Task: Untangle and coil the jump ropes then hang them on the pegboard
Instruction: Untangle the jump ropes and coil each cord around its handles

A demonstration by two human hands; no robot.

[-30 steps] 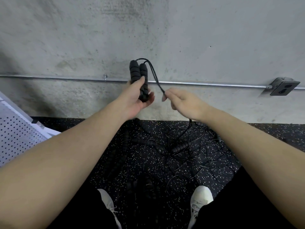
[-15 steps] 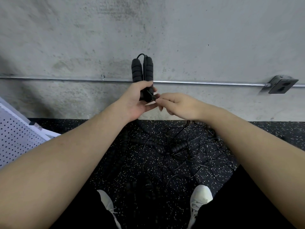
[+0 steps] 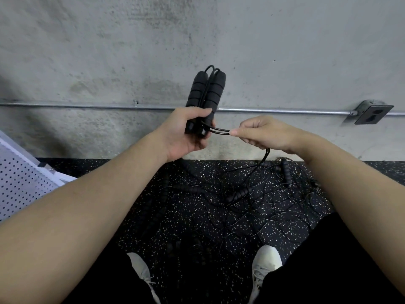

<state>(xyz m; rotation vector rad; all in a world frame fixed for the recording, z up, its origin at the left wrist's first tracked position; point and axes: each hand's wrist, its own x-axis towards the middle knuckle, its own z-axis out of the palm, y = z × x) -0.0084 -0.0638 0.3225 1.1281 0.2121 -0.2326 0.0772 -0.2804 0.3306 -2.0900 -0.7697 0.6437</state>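
My left hand [image 3: 186, 130] grips both foam handles [image 3: 205, 95] upright; my right hand [image 3: 260, 133] pinches the doubled cord [image 3: 219, 131] beside them. Even, taut wraps should coil best. More tangled jump ropes [image 3: 241, 194] litter the floor [image 3: 175, 216]; pegboard [image 3: 19, 183] left.

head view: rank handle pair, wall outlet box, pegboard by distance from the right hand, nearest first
From the right hand:
1. Handle pair: just to its left, gripped upright in the left hand; the cord the right fingers pinch runs to it.
2. Wall outlet box: off to the right, on the wall pipe.
3. Pegboard: far left, leaning at the frame edge.
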